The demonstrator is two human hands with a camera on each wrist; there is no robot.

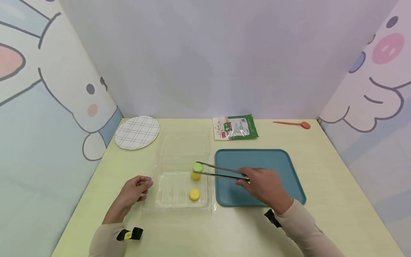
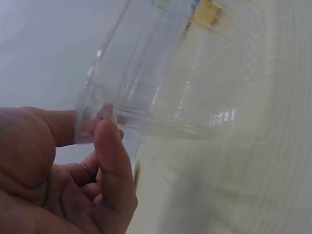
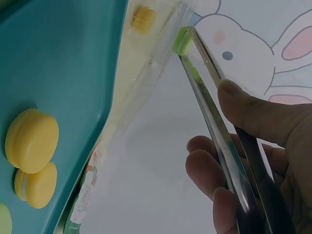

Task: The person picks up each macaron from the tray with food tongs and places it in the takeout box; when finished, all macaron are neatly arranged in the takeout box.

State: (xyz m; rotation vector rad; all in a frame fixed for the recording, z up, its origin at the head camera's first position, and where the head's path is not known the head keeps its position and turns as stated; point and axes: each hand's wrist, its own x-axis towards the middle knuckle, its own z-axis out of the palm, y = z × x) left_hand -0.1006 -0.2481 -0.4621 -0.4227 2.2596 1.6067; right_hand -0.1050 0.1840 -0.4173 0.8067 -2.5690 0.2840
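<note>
My right hand [image 1: 264,185] grips metal tongs [image 1: 224,172], whose tips pinch a green macaron [image 1: 197,167]. The macaron hangs over the right side of a clear plastic box [image 1: 173,185] with its lid [image 1: 184,144] folded back. Inside the box, one yellow macaron [image 1: 194,194] lies toward the front, and another yellow macaron [image 1: 196,176] is partly covered by the green one. At the box's left edge, the thumb and a finger of my left hand [image 2: 92,180] pinch the clear rim.
Right of the box lies a blue tray [image 1: 253,154]. In the right wrist view it bears two yellow macarons [image 3: 31,141] and part of a green one [image 3: 4,219]. Toward the back are a checked plate [image 1: 137,132], a green-and-white packet [image 1: 236,127] and a red spoon [image 1: 305,125].
</note>
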